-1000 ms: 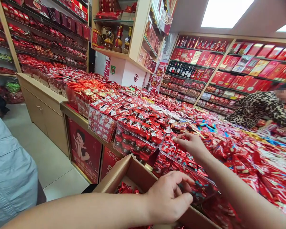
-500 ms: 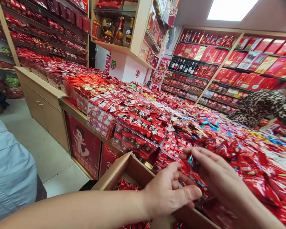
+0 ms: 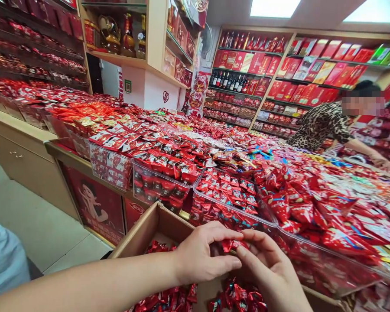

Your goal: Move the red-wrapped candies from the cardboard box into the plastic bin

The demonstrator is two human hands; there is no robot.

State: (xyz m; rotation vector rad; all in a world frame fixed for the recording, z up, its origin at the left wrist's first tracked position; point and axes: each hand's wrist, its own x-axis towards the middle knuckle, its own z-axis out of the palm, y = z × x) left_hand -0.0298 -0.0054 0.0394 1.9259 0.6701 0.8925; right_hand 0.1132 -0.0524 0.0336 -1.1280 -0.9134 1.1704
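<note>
Over an open cardboard box (image 3: pixel 139 232), both of my hands meet around a small red wrapped candy (image 3: pixel 232 245). My left hand (image 3: pixel 204 251) curls its thumb and forefinger about the candy from the left. From the other side, my right hand (image 3: pixel 266 260) pinches it between thumb and bent fingers; whether more pieces are inside the hands is hidden. Piles of red wrapped candies (image 3: pixel 172 299) lie in the box below my wrists. Just beyond my fingers is a clear plastic bin (image 3: pixel 234 208) of small red candies.
Other clear bins of candy (image 3: pixel 162 186) line the counter edge. Larger red packets (image 3: pixel 302 212) are heaped at right. A person in a leopard-print top (image 3: pixel 318 123) leans over the far side. A blue-grey sleeve or garment (image 3: pixel 6 255) shows at left. Stocked shelves (image 3: pixel 247 65) stand behind.
My view has turned right and the hands have come together over the box, away from the bin. Several candies between them earlier no longer show; one red candy is visible.
</note>
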